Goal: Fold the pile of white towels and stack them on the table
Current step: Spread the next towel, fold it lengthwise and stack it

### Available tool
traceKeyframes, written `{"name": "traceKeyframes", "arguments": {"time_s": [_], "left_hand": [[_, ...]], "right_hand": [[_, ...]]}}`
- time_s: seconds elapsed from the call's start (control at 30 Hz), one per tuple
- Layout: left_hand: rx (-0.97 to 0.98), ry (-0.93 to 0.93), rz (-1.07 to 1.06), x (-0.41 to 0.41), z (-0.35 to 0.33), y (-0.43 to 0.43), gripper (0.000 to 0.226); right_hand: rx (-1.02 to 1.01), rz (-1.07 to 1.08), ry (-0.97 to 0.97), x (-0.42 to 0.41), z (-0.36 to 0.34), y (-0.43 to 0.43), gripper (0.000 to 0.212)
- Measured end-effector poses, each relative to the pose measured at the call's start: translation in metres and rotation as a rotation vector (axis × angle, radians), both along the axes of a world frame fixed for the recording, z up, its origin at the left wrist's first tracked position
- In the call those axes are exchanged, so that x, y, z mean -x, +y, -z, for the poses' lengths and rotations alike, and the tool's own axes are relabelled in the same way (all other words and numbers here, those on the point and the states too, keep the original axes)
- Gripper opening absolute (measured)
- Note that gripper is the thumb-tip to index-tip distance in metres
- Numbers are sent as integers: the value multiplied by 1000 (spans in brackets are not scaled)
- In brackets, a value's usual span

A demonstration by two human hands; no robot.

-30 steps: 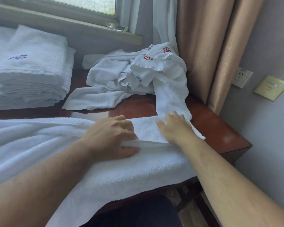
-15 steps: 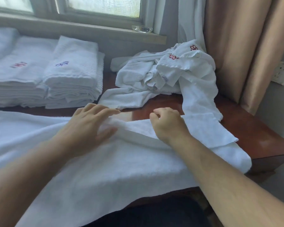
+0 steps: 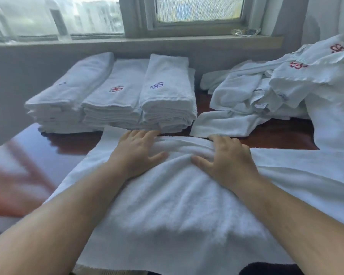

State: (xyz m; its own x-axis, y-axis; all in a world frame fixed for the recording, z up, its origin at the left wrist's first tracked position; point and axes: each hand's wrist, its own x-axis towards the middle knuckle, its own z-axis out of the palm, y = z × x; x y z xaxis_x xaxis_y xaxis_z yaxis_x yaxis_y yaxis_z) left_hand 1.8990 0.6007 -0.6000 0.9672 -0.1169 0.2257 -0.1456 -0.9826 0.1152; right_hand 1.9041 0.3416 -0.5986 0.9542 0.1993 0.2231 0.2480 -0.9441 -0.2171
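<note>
Table [image 3: 276,135]: glossy reddish-brown. Spread towel [image 3: 167,205] on the table: plain white. Folded stacks [image 3: 115,100] behind it: white, red and blue emblems. Loose pile [image 3: 276,92]: white, red emblems.

Both bare forearms reach forward from the lower corners, converging toward the middle. The left hand [image 3: 136,153] lies palm down, fingers straight and spread, thumb angled inward. The right hand [image 3: 227,157] sits beside it, palm down, fingers slightly bent at the knuckles, thumb pointing toward the left.
</note>
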Motion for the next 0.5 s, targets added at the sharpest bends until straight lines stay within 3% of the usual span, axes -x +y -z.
{"name": "traceKeyframes", "arguments": {"time_s": [0.1, 0.17, 0.23, 0.33, 0.5], "left_hand": [[-16, 67, 14, -13, -10, 8, 67], [5, 136, 27, -16, -19, 22, 64], [-8, 183, 34, -15, -26, 33, 69], [-65, 163, -5, -14, -36, 37, 61], [-212, -193, 39, 7, -63, 47, 52]], "right_hand": [[17, -82, -209, 10, -9, 6, 64], [-54, -324, -382, 25, -13, 20, 39], [-103, -553, -255, 44, -13, 45, 33], [-67, -538, 121, 63, 0, 77, 55], [45, -513, 139, 56, 7, 77, 65]]}}
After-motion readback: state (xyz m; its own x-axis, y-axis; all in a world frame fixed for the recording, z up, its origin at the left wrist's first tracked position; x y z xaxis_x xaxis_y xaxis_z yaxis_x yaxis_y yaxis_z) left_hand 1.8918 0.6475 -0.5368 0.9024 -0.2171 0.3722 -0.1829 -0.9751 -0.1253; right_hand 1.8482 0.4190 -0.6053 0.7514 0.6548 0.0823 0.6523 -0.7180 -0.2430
